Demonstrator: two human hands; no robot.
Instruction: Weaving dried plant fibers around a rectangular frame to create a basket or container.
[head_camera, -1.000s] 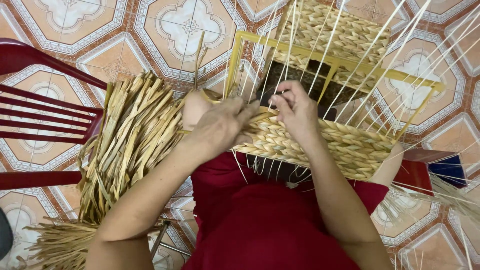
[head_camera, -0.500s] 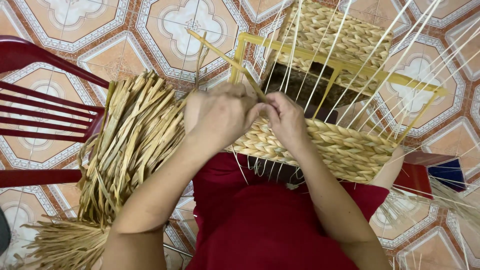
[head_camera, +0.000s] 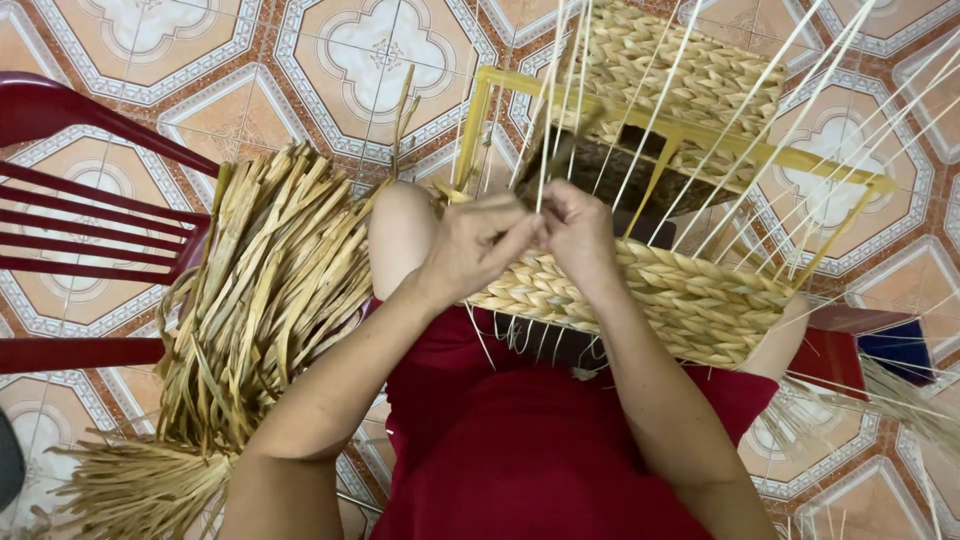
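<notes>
A half-woven straw basket (head_camera: 690, 300) on a yellow frame (head_camera: 760, 152) rests across my lap, its thin pale upright stakes (head_camera: 640, 110) fanning upward. My left hand (head_camera: 478, 240) and my right hand (head_camera: 580, 235) meet at the basket's near rim, fingers pinched together on a straw strand by one of the stakes. The strand itself is mostly hidden between my fingers. A woven panel (head_camera: 680, 70) forms the basket's far side.
A thick bundle of dried straw strips (head_camera: 260, 300) lies over my left knee, its tied end (head_camera: 130, 490) near the floor. A red chair (head_camera: 90, 230) stands at the left. A red and blue stool (head_camera: 880, 345) sits at the right on patterned tiles.
My hands have drawn closer together at the rim and now pinch at one point. The loose strand that stuck up to the left is no longer visible.
</notes>
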